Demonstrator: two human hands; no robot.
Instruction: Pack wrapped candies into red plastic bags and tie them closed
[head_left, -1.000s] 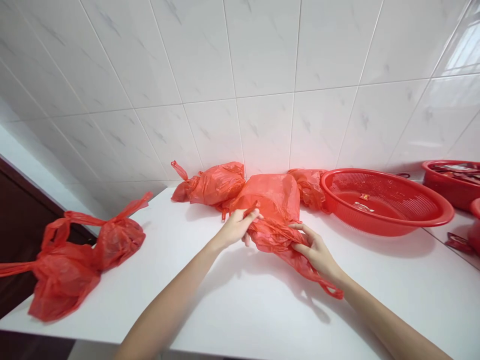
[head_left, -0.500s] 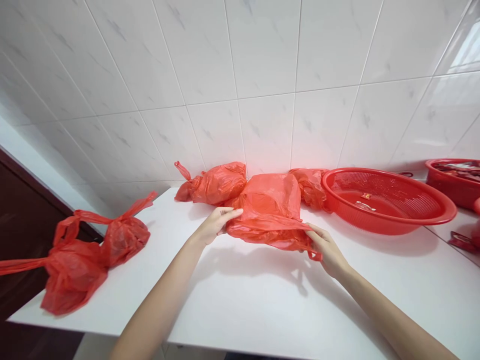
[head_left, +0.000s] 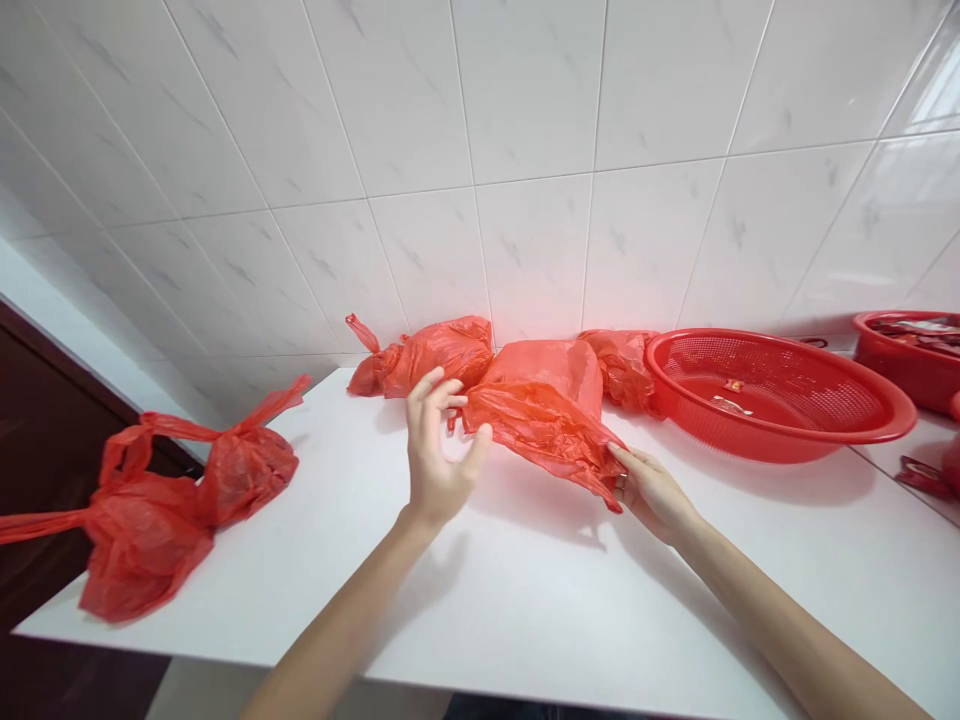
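Observation:
A red plastic bag (head_left: 551, 370) stands at the middle of the table near the wall, its crumpled mouth drawn out toward me. My right hand (head_left: 652, 490) pinches the right side of that mouth between thumb and fingers. Just left of the bag, my left hand (head_left: 441, 455) is raised with thumb and fingers apart, and nothing shows in it. What the bag contains is hidden. Behind my left hand lies a filled, tied red bag (head_left: 442, 355). Another red bag (head_left: 622, 368) sits to the right, partly behind the middle one.
Two knotted red bags, a nearer one (head_left: 146, 545) and a farther one (head_left: 251, 470), stand at the white table's (head_left: 525, 620) left edge. On the right, a red plastic colander (head_left: 795, 445) holds a few small packets. Beyond it is a red basin (head_left: 900, 370) of packets. A tiled wall (head_left: 532, 240) closes the back.
My left hand has let go of the bag's left edge and opened, turning upward. The bag's mouth has sagged and narrowed toward my right hand, which still holds it.

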